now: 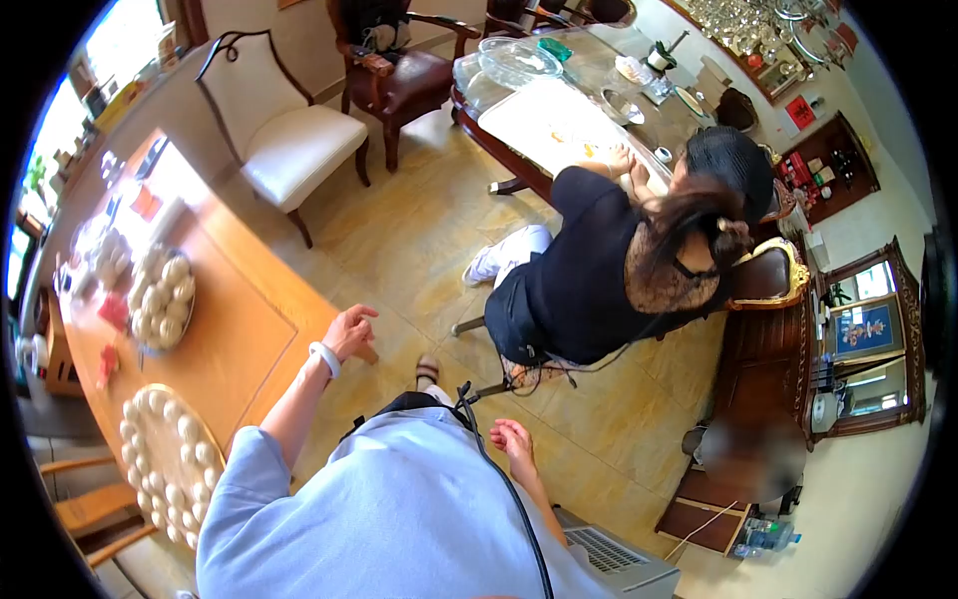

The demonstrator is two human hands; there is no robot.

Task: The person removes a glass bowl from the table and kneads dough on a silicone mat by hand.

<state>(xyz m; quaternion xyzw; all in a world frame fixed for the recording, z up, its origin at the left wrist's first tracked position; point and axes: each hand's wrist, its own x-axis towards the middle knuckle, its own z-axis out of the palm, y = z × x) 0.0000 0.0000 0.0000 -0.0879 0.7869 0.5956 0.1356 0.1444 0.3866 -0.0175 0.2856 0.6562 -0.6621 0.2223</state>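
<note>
My left hand (349, 331), with a white band on its wrist, hovers by the near corner of the wooden table (239, 299). Its fingers are apart and loosely bent, and nothing is in them. My right hand (514, 439) hangs low beside my body, over the tiled floor. Its fingers curl loosely, and I see nothing held. On the wooden table, a round tray (212, 454) bears many small white dough balls (175, 494). Behind it stands a dish heaped with larger white dough pieces (160, 299).
Another person (629, 270) in black sits at a second table, hands over a white board (549, 125). A white chair (289, 150) and a leather armchair (399, 95) stand ahead. Cables run down my front. A grey slatted box (619, 559) stands low on my right.
</note>
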